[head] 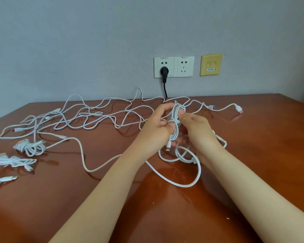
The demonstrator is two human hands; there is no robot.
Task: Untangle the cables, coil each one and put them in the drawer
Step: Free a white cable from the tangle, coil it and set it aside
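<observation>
Gripping the coiled cable [178,110], left hand [157,128] and right hand [196,130] should pull the wrap snug, apparently almost tied.

Tangled cables [98,118] sprawl on the table [253,155]; coiled bundles [30,146] lie left.

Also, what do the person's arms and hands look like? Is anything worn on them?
Nothing is worn. The left forearm and the right forearm are bare, with no sleeve in the picture. The left hand and the right hand have no glove, ring, watch or bracelet that shows.
</observation>
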